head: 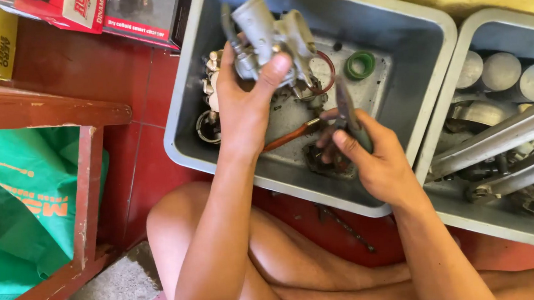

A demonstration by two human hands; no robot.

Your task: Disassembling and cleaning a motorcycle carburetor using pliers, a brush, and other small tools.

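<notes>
head view: the left hand (244,102) is closed round a grey metal carburetor body (268,37), thumb pressed on its side, holding it above the grey tray (218,152) at about 12 o'clock in the picture. at 3 o'clock from it, the right hand (368,157) is wrapped round the orange-handled pliers (329,123), tips pointing up. a green ring (360,65) lies in the tray at 1 o'clock. a second tray (458,85) of metal parts sits at 3 o'clock.

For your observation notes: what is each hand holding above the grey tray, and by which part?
The left hand grips a grey metal carburettor around its lower body. The right hand holds pliers by the handles, jaws pointing up.
</notes>
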